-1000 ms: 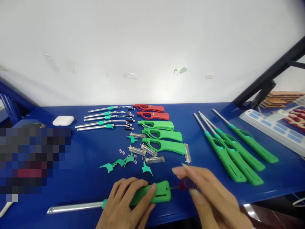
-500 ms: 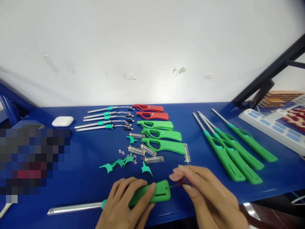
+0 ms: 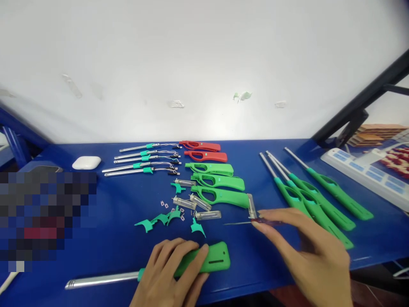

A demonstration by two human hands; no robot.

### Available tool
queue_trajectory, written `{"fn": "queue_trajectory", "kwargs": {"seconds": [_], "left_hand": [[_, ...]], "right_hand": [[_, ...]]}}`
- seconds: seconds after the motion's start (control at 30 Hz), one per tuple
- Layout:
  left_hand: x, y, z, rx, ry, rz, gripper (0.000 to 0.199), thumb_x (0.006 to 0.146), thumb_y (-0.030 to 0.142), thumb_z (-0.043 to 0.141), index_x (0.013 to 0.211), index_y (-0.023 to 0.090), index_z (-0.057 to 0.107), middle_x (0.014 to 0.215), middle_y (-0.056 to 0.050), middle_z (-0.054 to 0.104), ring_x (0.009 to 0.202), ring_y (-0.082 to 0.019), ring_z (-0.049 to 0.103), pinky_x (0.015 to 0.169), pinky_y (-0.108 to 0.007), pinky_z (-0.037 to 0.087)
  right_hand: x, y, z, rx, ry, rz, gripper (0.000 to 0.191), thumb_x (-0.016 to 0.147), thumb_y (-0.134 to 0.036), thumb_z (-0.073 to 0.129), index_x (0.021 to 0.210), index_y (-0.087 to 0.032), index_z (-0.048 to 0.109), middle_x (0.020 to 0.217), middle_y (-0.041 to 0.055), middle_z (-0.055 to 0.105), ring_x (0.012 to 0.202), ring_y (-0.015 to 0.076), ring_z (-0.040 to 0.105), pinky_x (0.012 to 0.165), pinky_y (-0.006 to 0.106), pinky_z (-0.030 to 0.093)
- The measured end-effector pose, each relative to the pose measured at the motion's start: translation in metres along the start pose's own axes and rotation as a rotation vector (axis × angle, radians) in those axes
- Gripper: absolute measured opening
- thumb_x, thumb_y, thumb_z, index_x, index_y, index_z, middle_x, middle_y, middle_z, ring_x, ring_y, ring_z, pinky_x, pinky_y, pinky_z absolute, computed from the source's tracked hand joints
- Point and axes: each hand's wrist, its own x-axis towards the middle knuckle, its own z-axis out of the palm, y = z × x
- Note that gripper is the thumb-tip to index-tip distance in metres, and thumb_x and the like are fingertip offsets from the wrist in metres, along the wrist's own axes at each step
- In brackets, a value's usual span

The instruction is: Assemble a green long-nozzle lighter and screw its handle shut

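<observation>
Under my left hand (image 3: 174, 268) lies a green long-necked lighter (image 3: 217, 257), its metal tube pointing left and its slotted handle end pointing right. The fingers of that hand are wrapped over the handle. My right hand (image 3: 306, 251) pinches a small screwdriver (image 3: 239, 223) by its dark red handle, the thin shaft pointing left, raised and apart from the lighter. Just behind the screwdriver is a clear fuel tank (image 3: 252, 205). Teal triggers (image 3: 198, 228) and more clear tanks (image 3: 208, 215) lie beyond my left hand.
Green and red handle shells (image 3: 219, 182) lie mid-table, with metal tubes and wires (image 3: 128, 171) to their left. Several whole green lighters (image 3: 338, 196) are on the right, near a white power strip (image 3: 364, 175). A white case (image 3: 86, 162) sits far left.
My right hand has drawn the screwdriver away from the lighter's handle end, to the right and farther back, and its shaft now lies nearly level. My left hand stays on the lighter.
</observation>
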Motion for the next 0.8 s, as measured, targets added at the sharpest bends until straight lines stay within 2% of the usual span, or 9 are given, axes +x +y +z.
{"fn": "queue_trajectory", "kwargs": {"seconds": [0.2,0.3,0.4,0.57,0.7,0.8], "left_hand": [[-0.001,0.0,0.0,0.005,-0.007,-0.013,0.032,0.109,0.026,0.056,0.139,0.023,0.067,0.119,-0.003,0.075,0.109,-0.021,0.069,0.094,-0.035,0.057],[0.0,0.0,0.0,-0.002,-0.006,-0.022,0.031,0.109,0.026,0.057,0.138,0.024,0.067,0.12,-0.003,0.075,0.109,-0.02,0.069,0.094,-0.035,0.056],[0.0,0.0,0.0,-0.007,0.002,-0.017,0.031,0.109,0.026,0.056,0.137,0.024,0.067,0.12,-0.003,0.076,0.109,-0.019,0.071,0.094,-0.034,0.055],[0.0,0.0,0.0,-0.004,-0.003,-0.023,0.031,0.11,0.028,0.056,0.139,0.024,0.066,0.119,-0.001,0.076,0.109,-0.018,0.071,0.099,-0.035,0.052],[0.0,0.001,-0.001,0.02,0.004,-0.026,0.036,0.112,0.029,0.052,0.146,0.023,0.061,0.121,-0.001,0.076,0.11,-0.017,0.07,0.102,-0.035,0.049],[-0.002,0.001,-0.002,0.059,-0.023,0.027,0.038,0.113,0.029,0.049,0.149,0.022,0.06,0.121,-0.001,0.077,0.11,-0.018,0.072,0.1,-0.034,0.051]], "right_hand": [[-0.001,0.018,0.001,-0.088,-0.267,-0.074,0.024,0.099,-0.052,0.071,0.103,-0.03,0.076,0.094,-0.0041,0.079,0.081,0.0138,0.077,0.072,0.023,0.061],[-0.007,0.026,0.011,-0.122,-0.376,-0.078,0.025,0.102,-0.052,0.066,0.103,-0.029,0.076,0.095,-0.0014,0.078,0.084,0.0168,0.076,0.076,0.029,0.062],[-0.011,0.026,0.017,-0.125,-0.419,-0.068,0.022,0.102,-0.049,0.067,0.101,-0.029,0.075,0.097,-0.0006,0.077,0.089,0.0182,0.074,0.079,0.031,0.061],[-0.008,0.011,0.013,-0.088,-0.411,-0.083,0.02,0.101,-0.047,0.069,0.109,-0.029,0.074,0.102,0.0005,0.076,0.093,0.0179,0.073,0.084,0.032,0.061],[-0.005,-0.01,0.014,-0.001,-0.599,-0.175,0.026,0.097,-0.044,0.076,0.119,-0.03,0.072,0.11,-0.0018,0.077,0.1,0.0166,0.073,0.091,0.03,0.062],[-0.005,-0.019,0.019,0.02,-0.721,-0.216,0.031,0.094,-0.037,0.08,0.123,-0.032,0.07,0.113,-0.0061,0.078,0.104,0.0152,0.074,0.096,0.029,0.061]]}}
